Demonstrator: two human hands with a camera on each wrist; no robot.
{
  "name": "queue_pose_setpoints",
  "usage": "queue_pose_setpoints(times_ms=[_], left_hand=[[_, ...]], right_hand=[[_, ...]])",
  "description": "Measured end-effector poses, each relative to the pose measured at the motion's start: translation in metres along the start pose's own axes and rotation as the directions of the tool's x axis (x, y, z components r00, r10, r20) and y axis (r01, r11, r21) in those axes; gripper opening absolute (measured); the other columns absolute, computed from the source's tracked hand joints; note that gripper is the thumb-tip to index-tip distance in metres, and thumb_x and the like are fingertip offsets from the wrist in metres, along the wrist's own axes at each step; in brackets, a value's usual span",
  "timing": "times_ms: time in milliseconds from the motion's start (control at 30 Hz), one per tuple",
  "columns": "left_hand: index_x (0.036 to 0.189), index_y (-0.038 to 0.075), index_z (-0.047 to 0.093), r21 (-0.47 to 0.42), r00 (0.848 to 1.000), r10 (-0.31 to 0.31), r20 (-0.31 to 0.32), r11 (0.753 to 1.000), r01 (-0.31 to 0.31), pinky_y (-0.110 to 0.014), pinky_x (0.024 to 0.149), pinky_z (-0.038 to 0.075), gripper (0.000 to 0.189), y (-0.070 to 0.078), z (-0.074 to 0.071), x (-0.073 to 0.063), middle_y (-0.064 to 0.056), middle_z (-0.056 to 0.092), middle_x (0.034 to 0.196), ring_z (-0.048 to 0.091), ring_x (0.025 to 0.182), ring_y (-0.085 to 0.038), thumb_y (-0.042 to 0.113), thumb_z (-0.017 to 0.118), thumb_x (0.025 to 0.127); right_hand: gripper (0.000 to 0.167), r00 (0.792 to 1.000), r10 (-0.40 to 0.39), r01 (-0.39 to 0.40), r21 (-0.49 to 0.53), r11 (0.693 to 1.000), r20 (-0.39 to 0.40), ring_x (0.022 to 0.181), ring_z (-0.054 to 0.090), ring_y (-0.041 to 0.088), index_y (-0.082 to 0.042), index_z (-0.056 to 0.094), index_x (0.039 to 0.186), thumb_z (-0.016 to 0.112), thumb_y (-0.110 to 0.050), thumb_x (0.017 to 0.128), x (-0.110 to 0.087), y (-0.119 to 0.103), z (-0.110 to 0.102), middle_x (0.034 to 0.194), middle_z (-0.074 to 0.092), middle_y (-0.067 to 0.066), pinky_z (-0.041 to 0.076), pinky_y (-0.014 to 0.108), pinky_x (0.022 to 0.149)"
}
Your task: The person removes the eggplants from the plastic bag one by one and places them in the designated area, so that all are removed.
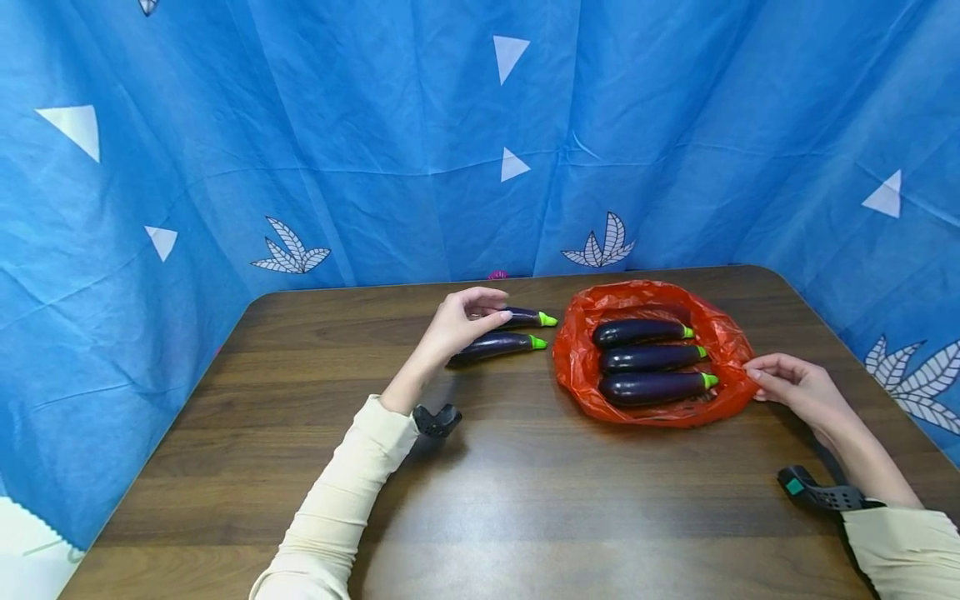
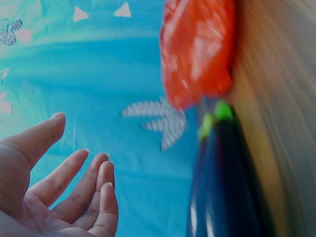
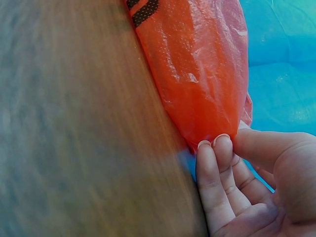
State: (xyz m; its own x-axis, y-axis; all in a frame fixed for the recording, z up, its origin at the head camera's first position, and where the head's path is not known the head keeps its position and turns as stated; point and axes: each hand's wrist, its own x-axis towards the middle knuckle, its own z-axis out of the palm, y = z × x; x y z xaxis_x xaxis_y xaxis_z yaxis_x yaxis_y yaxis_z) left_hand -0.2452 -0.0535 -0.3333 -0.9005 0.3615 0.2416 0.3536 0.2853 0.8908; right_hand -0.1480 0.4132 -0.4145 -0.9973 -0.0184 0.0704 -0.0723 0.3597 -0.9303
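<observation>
A red plastic bag (image 1: 572, 358) lies spread wide on the table with three dark purple eggplants (image 1: 648, 359) side by side inside it. At its right rim, my right hand (image 1: 801, 392) pinches the plastic between thumb and fingertips, as the right wrist view also shows. Left of the bag, a front eggplant (image 1: 493, 345) and a back eggplant (image 1: 523, 317) lie on the wood, green stem ends toward the bag. My left hand (image 1: 459, 325) hovers above them and partly hides the back one. In the left wrist view its fingers (image 2: 81, 197) are loosely bent, apart from the eggplants.
The brown wooden table (image 1: 525, 517) has a rounded far right corner. Behind it hangs a blue patterned cloth (image 1: 390, 125). Each wrist wears a black strap mount, and a pale cloth corner (image 1: 30, 550) shows at the lower left.
</observation>
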Motion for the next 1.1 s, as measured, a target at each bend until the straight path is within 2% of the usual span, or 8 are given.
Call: queue_pose_setpoints(times_ms=[100,233,400,600,767,933,1100], left_hand=[[0.111,0.000,0.065,-0.046,0.999,0.031,0.034,0.999,-0.029,-0.026,0.081,0.048,0.029,0.009,0.018,0.011,-0.016,0.065,0.105,0.062,0.089,-0.017,0.012,0.070,0.085],[0.113,0.002,0.064,-0.073,0.994,0.051,0.095,0.996,-0.044,-0.024,0.081,0.047,0.031,0.016,0.046,0.024,-0.011,0.065,0.105,0.062,0.091,-0.014,0.016,0.069,0.086],[0.115,0.001,0.063,-0.123,0.988,0.058,0.145,0.992,-0.040,-0.021,0.080,0.047,0.033,0.014,0.083,0.036,-0.005,0.066,0.106,0.061,0.094,-0.011,0.016,0.070,0.086],[0.119,-0.004,0.060,-0.186,0.979,0.059,0.198,0.982,-0.022,-0.019,0.080,0.046,0.037,0.010,0.118,0.047,-0.011,0.064,0.111,0.060,0.093,-0.008,0.011,0.068,0.086],[0.122,-0.003,0.059,-0.138,0.973,0.054,0.222,0.990,-0.023,-0.016,0.080,0.045,0.040,0.009,0.132,0.054,-0.017,0.061,0.117,0.060,0.097,-0.011,0.014,0.068,0.087],[0.120,0.000,0.061,-0.034,0.983,0.032,0.183,0.999,-0.026,-0.017,0.082,0.045,0.040,0.004,0.139,0.057,-0.015,0.062,0.115,0.060,0.101,-0.018,0.016,0.071,0.085],[0.119,0.001,0.062,0.041,0.988,0.005,0.151,0.999,-0.011,-0.018,0.085,0.043,0.039,0.000,0.143,0.057,-0.011,0.063,0.114,0.059,0.103,-0.017,0.015,0.072,0.084]], right_hand=[[0.010,1.000,0.008,-0.008,-0.012,1.000,0.001,0.072,0.060,0.006,-0.010,0.063,0.100,0.055,-0.011,0.095,0.000,0.000,0.000,0.086,0.062,-0.011,0.050,0.017,0.063],[0.010,1.000,0.001,-0.001,-0.009,1.000,0.001,0.072,0.060,0.006,-0.010,0.063,0.100,0.055,-0.010,0.095,0.000,-0.001,0.000,0.087,0.062,-0.011,0.050,0.017,0.063],[0.010,1.000,-0.010,0.010,-0.010,1.000,-0.001,0.072,0.060,0.006,-0.011,0.064,0.099,0.055,-0.010,0.095,0.000,-0.001,0.002,0.087,0.062,-0.011,0.050,0.018,0.063],[0.009,1.000,-0.002,0.001,-0.039,0.999,-0.011,0.071,0.060,0.006,-0.008,0.063,0.100,0.056,-0.012,0.095,0.000,0.000,0.001,0.086,0.062,-0.012,0.050,0.017,0.063],[0.010,1.000,-0.012,0.012,-0.037,0.999,-0.015,0.070,0.060,0.007,-0.007,0.063,0.100,0.056,-0.011,0.095,0.000,0.001,0.002,0.085,0.062,-0.012,0.050,0.017,0.063],[0.012,1.000,-0.011,0.011,-0.054,0.998,-0.016,0.071,0.060,0.006,-0.004,0.062,0.101,0.056,-0.013,0.095,-0.001,0.001,0.003,0.086,0.062,-0.013,0.050,0.017,0.063],[0.013,1.000,-0.019,0.018,-0.058,0.998,-0.021,0.072,0.060,0.006,-0.002,0.061,0.102,0.056,-0.012,0.095,-0.001,0.001,0.002,0.087,0.062,-0.014,0.050,0.017,0.063]])
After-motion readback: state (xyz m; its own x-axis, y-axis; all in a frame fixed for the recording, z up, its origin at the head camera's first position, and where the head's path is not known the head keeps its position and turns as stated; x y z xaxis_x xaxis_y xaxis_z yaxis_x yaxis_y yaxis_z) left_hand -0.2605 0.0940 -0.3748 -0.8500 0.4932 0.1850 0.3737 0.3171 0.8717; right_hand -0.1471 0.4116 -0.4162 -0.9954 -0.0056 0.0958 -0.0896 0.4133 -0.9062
